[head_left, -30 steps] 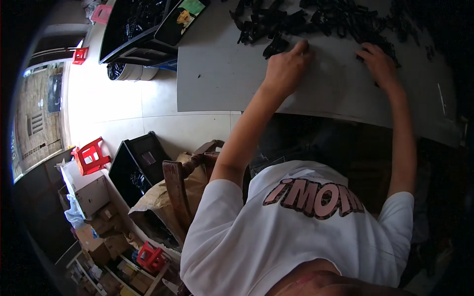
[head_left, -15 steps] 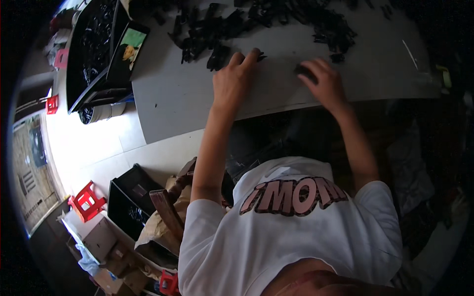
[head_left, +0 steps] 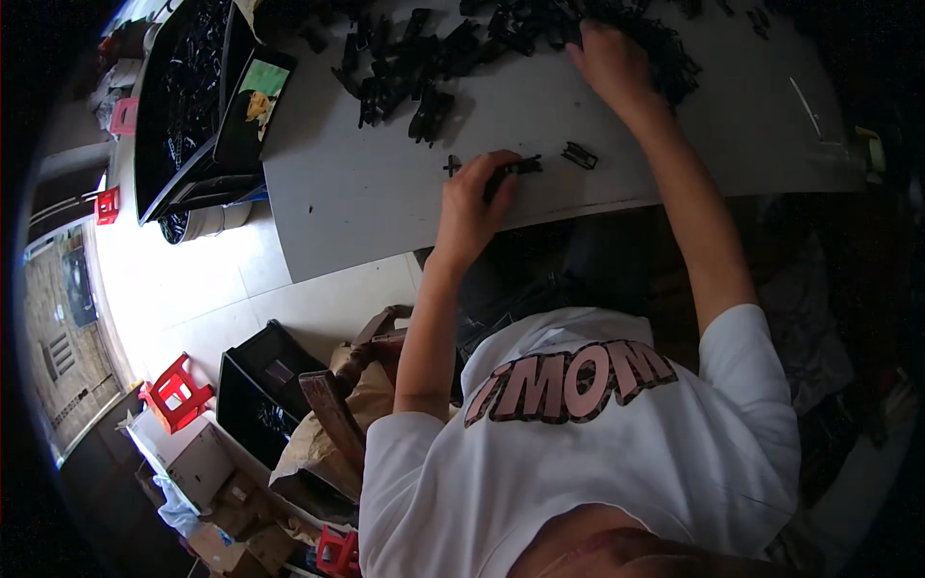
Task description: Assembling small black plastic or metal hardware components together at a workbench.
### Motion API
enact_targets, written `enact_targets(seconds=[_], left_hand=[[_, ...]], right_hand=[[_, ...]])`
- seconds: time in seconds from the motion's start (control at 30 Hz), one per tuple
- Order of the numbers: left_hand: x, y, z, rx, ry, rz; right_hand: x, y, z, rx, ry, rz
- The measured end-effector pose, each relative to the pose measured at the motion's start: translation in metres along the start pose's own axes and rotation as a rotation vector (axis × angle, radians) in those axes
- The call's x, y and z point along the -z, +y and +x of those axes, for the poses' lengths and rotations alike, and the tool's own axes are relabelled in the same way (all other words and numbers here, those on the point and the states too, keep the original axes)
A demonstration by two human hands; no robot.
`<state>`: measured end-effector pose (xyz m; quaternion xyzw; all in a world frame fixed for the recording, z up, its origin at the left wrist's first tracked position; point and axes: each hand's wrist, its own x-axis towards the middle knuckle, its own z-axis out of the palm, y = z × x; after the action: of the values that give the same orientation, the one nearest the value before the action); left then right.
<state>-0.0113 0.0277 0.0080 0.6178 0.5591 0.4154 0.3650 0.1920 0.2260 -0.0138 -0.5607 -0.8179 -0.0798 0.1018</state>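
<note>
Black crate (head_left: pixel 204 184): stood to the left of the grey table (head_left: pixel 356 207) and contained black parts.
Bucket (head_left: pixel 216 223): stood on the floor, left of the table.
Wooden chair (head_left: pixel 329 400): stood off the table's near-left corner.
Heap of black parts (head_left: pixel 461 50): lay loosely spread along the table's far side.
Left hand (head_left: pixel 467 204): was positioned at the table's near side; thumb and fingers were bent around a held part, pinching it.
Held part (head_left: pixel 525 167): was black and slender, located above the table's near side; one end projected past the fingertips.
Loose part (head_left: pixel 579 155): lay on the table's near side, apart from the heap; black, open-framed.
Right hand (head_left: pixel 614 69): reached the table's far side, at the heap; fingertips were hidden, so whether they pinched anything could not be determined.
</note>
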Motion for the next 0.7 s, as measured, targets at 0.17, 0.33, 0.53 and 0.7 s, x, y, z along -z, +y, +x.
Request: enact_targets(seconds=[0.17, 0.33, 0.53, 0.7], left_hand=[[0.001, 0.001, 0.002, 0.03, 0.013, -0.009], [0.0, 0.003, 0.003, 0.096, -0.013, -0.021], [0.0, -0.001, 0.003, 0.019, -0.028, -0.006], [-0.002, -0.005, 0.001, 0.018, 0.019, -0.008]], right_hand=[[0.019, 0.001, -0.016, 0.166, 0.148, 0.243], [0.0, 0.023, -0.02, 0.314, 0.141, 0.211], [0.026, -0.002, -0.049, 0.258, 0.051, 0.263], [0.061, -0.022, -0.084, 0.177, -0.08, 0.353]])
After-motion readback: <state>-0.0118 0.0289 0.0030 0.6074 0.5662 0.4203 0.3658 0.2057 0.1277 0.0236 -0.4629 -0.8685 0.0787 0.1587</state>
